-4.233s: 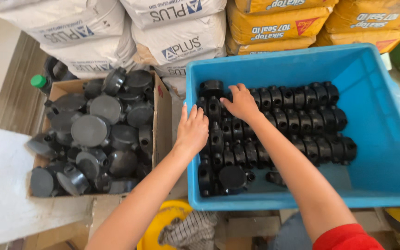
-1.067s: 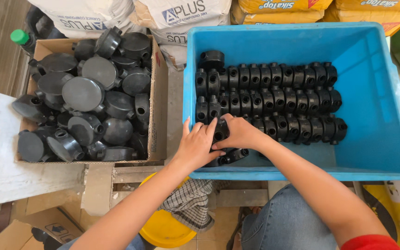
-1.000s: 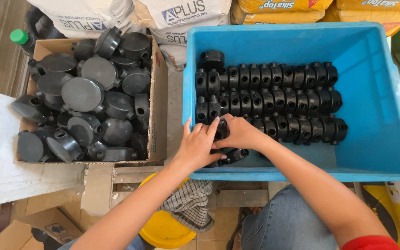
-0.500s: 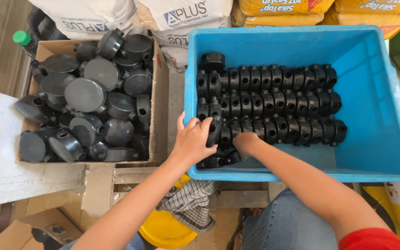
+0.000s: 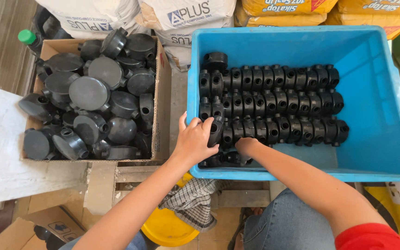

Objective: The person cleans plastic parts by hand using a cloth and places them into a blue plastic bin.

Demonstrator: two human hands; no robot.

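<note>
A blue plastic crate (image 5: 380, 83) holds three neat rows of black round junction boxes (image 5: 278, 99) standing on edge. My left hand (image 5: 193, 139) reaches over the crate's near left corner and grips a black junction box (image 5: 215, 129) at the left end of the nearest row. My right hand (image 5: 245, 146) reaches down just in front of that row, fingers curled over loose black boxes (image 5: 223, 159) on the crate floor; its grip is partly hidden.
A cardboard box (image 5: 160, 92) to the left is heaped with loose black round junction boxes (image 5: 89, 92). White and yellow sacks (image 5: 186, 14) are stacked behind. A green-capped bottle (image 5: 25, 37), a yellow bucket (image 5: 163, 229) and a checked cloth (image 5: 188, 203) lie below.
Both hands were together at the near left of the crate. The left hand now holds the row's end box, and the right hand has dropped lower toward the loose boxes.
</note>
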